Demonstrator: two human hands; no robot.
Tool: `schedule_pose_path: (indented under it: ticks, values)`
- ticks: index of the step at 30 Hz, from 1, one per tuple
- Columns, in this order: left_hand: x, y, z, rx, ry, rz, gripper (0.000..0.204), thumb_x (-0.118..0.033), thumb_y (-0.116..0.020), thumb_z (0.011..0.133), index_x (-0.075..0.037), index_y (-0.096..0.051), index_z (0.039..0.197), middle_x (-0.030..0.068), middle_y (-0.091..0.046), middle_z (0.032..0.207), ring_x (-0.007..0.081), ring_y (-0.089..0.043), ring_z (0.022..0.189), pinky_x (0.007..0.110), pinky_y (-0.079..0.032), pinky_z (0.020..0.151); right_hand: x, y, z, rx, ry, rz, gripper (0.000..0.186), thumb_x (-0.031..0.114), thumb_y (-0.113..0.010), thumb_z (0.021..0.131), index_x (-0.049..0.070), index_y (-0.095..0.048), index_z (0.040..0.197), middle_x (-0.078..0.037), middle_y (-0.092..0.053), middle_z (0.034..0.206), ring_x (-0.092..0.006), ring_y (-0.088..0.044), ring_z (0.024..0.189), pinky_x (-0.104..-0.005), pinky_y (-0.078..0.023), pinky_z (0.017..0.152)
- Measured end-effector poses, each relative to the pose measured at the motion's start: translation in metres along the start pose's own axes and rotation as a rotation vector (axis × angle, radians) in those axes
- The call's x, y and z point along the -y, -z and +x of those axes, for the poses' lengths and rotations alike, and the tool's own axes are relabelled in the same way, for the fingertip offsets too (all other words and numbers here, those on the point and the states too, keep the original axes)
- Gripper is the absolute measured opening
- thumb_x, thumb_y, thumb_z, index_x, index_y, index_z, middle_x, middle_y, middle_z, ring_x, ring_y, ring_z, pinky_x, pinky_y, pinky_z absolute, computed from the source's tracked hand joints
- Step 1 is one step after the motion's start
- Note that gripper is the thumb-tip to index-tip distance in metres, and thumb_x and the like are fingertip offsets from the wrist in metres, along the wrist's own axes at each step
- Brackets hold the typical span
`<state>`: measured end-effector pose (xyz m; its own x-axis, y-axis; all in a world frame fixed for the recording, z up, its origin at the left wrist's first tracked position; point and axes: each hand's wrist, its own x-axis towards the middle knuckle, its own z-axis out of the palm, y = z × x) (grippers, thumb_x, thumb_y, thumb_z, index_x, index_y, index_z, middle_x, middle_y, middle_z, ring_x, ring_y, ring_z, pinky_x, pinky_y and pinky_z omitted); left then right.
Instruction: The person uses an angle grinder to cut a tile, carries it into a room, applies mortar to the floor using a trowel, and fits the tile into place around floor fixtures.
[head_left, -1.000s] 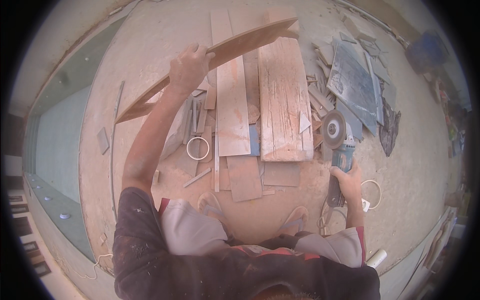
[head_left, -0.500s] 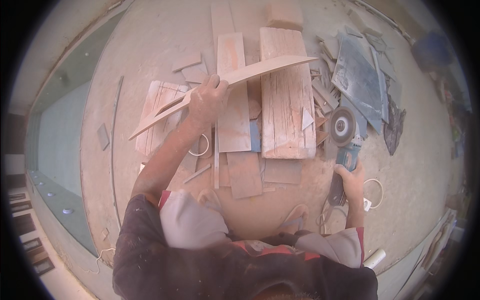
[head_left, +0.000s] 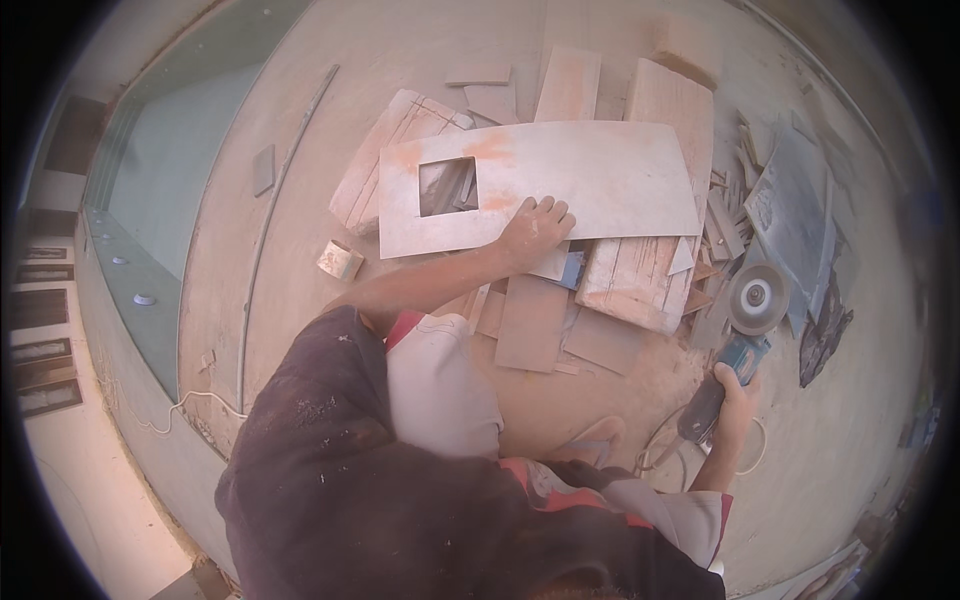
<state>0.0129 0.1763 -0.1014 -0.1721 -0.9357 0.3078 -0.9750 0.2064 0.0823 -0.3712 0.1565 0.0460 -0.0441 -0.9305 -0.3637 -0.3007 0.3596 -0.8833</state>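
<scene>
A pale board [head_left: 600,170] with a square cutout and orange smudges lies across two weathered blocks [head_left: 640,295] [head_left: 355,200] and some loose pieces. My left hand [head_left: 535,230] grips its near edge, fingertips on the top face and thumb hidden. At the right, my right hand [head_left: 733,400] holds a teal-and-black angle grinder [head_left: 742,355], its disc [head_left: 757,298] pointing away from me. Beneath and nearer than the board lie flat grey offcuts [head_left: 530,325].
Dark slabs [head_left: 785,230] and scrap pile up at the right. A long thin rail [head_left: 288,160] lies at the left beside a green-lined recess [head_left: 150,200]. A small pale block [head_left: 340,260], white cord [head_left: 190,395] and cables [head_left: 750,450] lie on the dusty floor.
My left hand has brought the board down from a tilted, raised position to lie flat across the blocks, showing its cutout. The view has turned; the grinder stays in my right hand.
</scene>
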Motion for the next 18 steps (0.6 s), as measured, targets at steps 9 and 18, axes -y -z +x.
schedule_pose_path:
  ticks: [9,18]
  values:
    - [0.001,-0.004,-0.002,-0.068,-0.023,-0.042,0.016,-0.013,-0.061,0.077,-0.007,-0.056,0.091,0.0101,-0.053,0.090,0.0270,-0.056,0.088,0.039,-0.044,0.073,-0.003,-0.005,0.005,0.053,0.043,-0.033,0.040,0.014,-0.069,0.079,-0.003,-0.059,0.113,-0.009,-0.064,0.094,-0.0177,-0.063,0.078,-0.0298,-0.051,0.073]
    - [-0.062,0.023,0.005,0.021,-0.100,-0.363,0.035,-0.023,-0.074,0.072,-0.005,-0.056,0.097,0.0132,-0.053,0.096,0.0297,-0.055,0.091,0.040,-0.045,0.076,-0.008,-0.014,0.019,0.046,0.033,0.024,0.038,0.018,-0.067,0.080,-0.003,-0.060,0.111,-0.009,-0.064,0.089,-0.0182,-0.063,0.072,-0.0305,-0.051,0.066]
